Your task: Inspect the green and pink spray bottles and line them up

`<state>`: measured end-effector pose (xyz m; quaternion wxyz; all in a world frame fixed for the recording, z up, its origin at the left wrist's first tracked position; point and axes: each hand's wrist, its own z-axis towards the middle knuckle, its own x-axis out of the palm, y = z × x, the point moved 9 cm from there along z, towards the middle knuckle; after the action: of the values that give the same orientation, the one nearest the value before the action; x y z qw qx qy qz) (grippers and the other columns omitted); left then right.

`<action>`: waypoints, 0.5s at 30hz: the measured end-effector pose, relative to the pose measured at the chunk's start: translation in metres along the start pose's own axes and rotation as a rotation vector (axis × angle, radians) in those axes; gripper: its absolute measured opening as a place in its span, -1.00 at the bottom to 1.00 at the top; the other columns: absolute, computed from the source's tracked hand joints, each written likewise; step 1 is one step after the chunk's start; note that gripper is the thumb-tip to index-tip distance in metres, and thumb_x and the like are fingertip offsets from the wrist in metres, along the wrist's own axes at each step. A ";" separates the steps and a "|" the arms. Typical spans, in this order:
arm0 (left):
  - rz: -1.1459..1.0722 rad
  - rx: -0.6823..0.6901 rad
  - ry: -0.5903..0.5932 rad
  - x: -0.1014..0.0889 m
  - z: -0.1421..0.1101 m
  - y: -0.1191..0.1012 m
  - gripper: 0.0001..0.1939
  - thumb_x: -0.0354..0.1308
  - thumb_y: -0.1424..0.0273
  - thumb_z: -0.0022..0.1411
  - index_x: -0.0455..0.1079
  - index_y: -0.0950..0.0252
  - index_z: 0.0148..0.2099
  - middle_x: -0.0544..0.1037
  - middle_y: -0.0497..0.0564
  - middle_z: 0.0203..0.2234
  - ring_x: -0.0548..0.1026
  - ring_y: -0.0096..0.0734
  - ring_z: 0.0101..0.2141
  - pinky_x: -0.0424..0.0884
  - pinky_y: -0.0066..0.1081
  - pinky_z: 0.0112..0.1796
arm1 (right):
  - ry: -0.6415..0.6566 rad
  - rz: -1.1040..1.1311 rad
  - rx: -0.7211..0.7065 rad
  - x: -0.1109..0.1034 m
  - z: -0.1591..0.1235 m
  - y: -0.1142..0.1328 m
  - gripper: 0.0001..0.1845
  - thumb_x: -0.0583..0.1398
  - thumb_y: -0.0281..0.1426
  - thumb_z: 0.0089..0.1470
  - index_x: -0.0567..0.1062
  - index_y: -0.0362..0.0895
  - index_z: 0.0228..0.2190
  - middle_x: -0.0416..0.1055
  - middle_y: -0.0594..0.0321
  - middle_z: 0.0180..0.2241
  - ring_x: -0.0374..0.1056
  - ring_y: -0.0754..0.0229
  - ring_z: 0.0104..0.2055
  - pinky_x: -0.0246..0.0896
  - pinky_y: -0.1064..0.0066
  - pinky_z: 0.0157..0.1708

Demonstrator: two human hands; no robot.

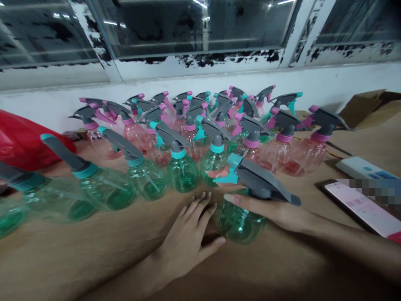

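Observation:
My right hand [266,207] is wrapped round the neck of a green spray bottle [241,223] with a grey and turquoise trigger head. That bottle stands close to the front of the group, its nozzle toward the left. Flat on the table lies my left hand [194,230], fingers stretched out and holding nothing, just left of the held bottle. Beyond my fingertips stand more green spray bottles, among them one [182,173] with its turquoise collar facing me. Pink spray bottles [303,156] with grey and pink heads fill the rows behind.
A red bag [28,142] sits at the far left. On the right are a lit phone [363,205], a white box [360,167] and an open cardboard box [366,108]. A white wall with windows [200,25] rises behind the wooden table [125,246].

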<state>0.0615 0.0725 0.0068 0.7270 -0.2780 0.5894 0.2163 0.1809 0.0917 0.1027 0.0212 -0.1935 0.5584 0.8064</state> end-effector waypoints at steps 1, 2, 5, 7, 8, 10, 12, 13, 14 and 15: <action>-0.004 -0.001 0.001 0.000 0.000 0.000 -0.36 0.04 0.04 0.29 0.12 0.36 0.24 0.17 0.24 0.23 0.16 0.02 0.19 0.19 0.01 0.08 | 0.021 0.006 0.008 0.003 -0.001 -0.001 -0.60 0.22 -0.33 0.05 0.46 0.06 -0.03 0.54 0.28 -0.40 0.48 0.09 -0.36 0.47 0.26 -0.37; -0.008 -0.001 0.005 0.000 0.001 0.000 -0.36 0.04 0.05 0.29 0.12 0.36 0.24 0.18 0.24 0.22 0.15 0.01 0.19 0.19 0.00 0.09 | 0.054 0.017 0.023 0.007 -0.002 -0.002 -0.60 0.22 -0.35 0.04 0.46 0.07 -0.03 0.53 0.30 -0.42 0.48 0.10 -0.39 0.46 0.27 -0.39; -0.015 0.001 0.023 -0.001 0.002 -0.001 -0.37 0.06 0.06 0.28 0.13 0.35 0.24 0.21 0.23 0.21 0.15 0.00 0.20 0.18 0.00 0.09 | 0.126 0.052 0.063 0.014 -0.003 -0.007 -0.57 0.19 -0.41 0.05 0.44 0.06 -0.01 0.52 0.32 -0.45 0.45 0.13 -0.47 0.44 0.30 -0.46; -0.014 -0.012 0.027 -0.001 0.002 -0.001 -0.37 0.08 0.07 0.27 0.14 0.34 0.23 0.23 0.23 0.19 0.15 0.02 0.19 0.19 0.01 0.08 | 0.141 0.076 0.073 0.015 -0.004 -0.008 -0.54 0.17 -0.44 0.04 0.41 0.05 0.02 0.52 0.32 -0.44 0.43 0.16 -0.50 0.42 0.32 -0.49; -0.015 -0.015 0.028 -0.002 0.002 -0.001 -0.38 0.09 0.07 0.27 0.14 0.34 0.23 0.25 0.23 0.18 0.15 0.02 0.19 0.20 0.01 0.08 | 0.146 0.086 0.074 0.015 -0.003 -0.008 -0.52 0.17 -0.45 0.04 0.40 0.04 0.03 0.52 0.31 -0.41 0.42 0.18 -0.51 0.42 0.34 -0.51; -0.020 -0.011 0.023 -0.002 0.003 -0.001 -0.39 0.11 0.08 0.26 0.16 0.34 0.21 0.29 0.22 0.16 0.16 0.03 0.19 0.20 0.02 0.08 | 0.160 0.100 0.071 0.017 -0.003 -0.007 -0.49 0.15 -0.48 0.03 0.37 0.02 0.05 0.51 0.28 -0.34 0.41 0.21 -0.51 0.40 0.37 -0.53; -0.028 0.000 0.017 -0.002 0.003 -0.001 -0.40 0.11 0.08 0.26 0.17 0.33 0.20 0.33 0.21 0.12 0.18 0.03 0.18 0.20 0.03 0.08 | 0.173 0.117 0.065 0.019 -0.003 -0.005 -0.48 0.13 -0.52 0.01 0.37 0.00 0.04 0.49 0.24 -0.26 0.43 0.22 -0.45 0.41 0.38 -0.49; -0.031 0.002 0.014 -0.001 0.003 -0.001 -0.40 0.11 0.08 0.25 0.17 0.32 0.20 0.34 0.20 0.11 0.19 0.04 0.18 0.20 0.03 0.08 | 0.169 0.132 0.062 0.019 -0.002 -0.005 -0.48 0.13 -0.53 0.00 0.38 -0.02 0.03 0.48 0.22 -0.24 0.43 0.20 -0.40 0.42 0.38 -0.45; -0.034 0.002 0.011 -0.001 0.002 -0.001 -0.40 0.11 0.08 0.25 0.17 0.32 0.20 0.34 0.20 0.12 0.19 0.04 0.17 0.21 0.03 0.07 | 0.162 0.150 0.062 0.019 -0.002 -0.004 -0.49 0.12 -0.55 -0.02 0.39 -0.04 0.00 0.47 0.21 -0.24 0.44 0.19 -0.35 0.42 0.38 -0.41; -0.036 0.000 0.008 -0.001 0.002 0.000 -0.40 0.11 0.07 0.25 0.16 0.31 0.21 0.33 0.21 0.13 0.20 0.04 0.17 0.22 0.03 0.06 | 0.157 0.167 0.067 0.020 -0.001 -0.005 -0.51 0.12 -0.55 -0.03 0.39 -0.05 -0.02 0.46 0.22 -0.26 0.43 0.18 -0.34 0.41 0.37 -0.40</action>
<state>0.0630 0.0737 0.0082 0.7286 -0.2893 0.5871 0.2019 0.1643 0.0885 0.0916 -0.0833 -0.2083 0.5991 0.7686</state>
